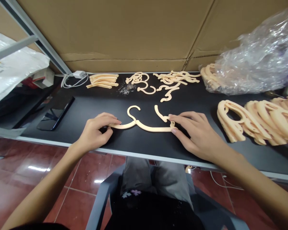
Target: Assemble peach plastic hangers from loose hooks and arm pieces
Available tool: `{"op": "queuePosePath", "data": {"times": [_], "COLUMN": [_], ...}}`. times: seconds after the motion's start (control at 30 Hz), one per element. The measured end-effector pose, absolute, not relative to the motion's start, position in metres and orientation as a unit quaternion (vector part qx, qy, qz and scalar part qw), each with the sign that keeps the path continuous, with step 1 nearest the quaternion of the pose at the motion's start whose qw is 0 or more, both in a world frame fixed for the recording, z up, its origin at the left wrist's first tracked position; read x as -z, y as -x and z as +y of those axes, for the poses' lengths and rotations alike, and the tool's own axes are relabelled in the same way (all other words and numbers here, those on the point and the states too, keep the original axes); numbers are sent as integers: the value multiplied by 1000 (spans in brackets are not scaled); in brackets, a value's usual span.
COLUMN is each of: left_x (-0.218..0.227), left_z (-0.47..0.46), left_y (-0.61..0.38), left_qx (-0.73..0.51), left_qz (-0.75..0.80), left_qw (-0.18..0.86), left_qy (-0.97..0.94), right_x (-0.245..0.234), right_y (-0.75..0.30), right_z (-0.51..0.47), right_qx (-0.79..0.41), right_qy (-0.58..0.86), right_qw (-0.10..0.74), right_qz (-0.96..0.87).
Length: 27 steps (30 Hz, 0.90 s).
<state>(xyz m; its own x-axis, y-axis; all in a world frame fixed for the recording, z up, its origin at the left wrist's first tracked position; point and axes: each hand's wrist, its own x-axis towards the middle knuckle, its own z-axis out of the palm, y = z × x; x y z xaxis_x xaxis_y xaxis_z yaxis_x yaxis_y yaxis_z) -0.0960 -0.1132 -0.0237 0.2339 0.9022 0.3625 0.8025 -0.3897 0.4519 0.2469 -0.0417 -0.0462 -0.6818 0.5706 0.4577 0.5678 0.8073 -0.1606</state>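
A cream plastic hanger [153, 129] with a hook at its middle lies unfolded low over the black tabletop. My left hand [96, 129] pinches the end of its left arm between thumb and fingers. At the other end, my right hand [194, 132] has thumb and forefinger closed on the tip of the right arm, where a small jointed piece meets it. A short curved hanger piece [160, 113] sits just beyond that joint, beside my right fingertips; whether it is attached I cannot tell.
Along the back lie a stack of straight cream pieces [103, 80], loose hooks [146, 88] and a heap of curved pieces [175, 78]. Folded hangers [230, 121] and a clear plastic bag [256, 60] occupy the right. A phone [55, 111] and white cable [72, 80] are on the left.
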Motion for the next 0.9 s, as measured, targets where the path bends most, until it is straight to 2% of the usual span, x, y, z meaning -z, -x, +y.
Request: {"op": "queuePosePath", "data": {"times": [0.3, 0.5, 0.9], "left_x": [27, 31, 29], "left_z": [-115, -115, -114], "left_y": [93, 93, 89], "left_qx": [-270, -269, -252], "left_qz": [525, 494, 496], "left_qw": [43, -85, -25], "left_qy": [-806, -822, -830], "right_x": [45, 44, 45], "right_y": [-249, -249, -248], "right_z": [-41, -42, -41], "right_qx": [-22, -26, -17], "right_qy": [233, 224, 240], "right_qw": [245, 250, 257], "right_qz": [-941, -942, -936]}}
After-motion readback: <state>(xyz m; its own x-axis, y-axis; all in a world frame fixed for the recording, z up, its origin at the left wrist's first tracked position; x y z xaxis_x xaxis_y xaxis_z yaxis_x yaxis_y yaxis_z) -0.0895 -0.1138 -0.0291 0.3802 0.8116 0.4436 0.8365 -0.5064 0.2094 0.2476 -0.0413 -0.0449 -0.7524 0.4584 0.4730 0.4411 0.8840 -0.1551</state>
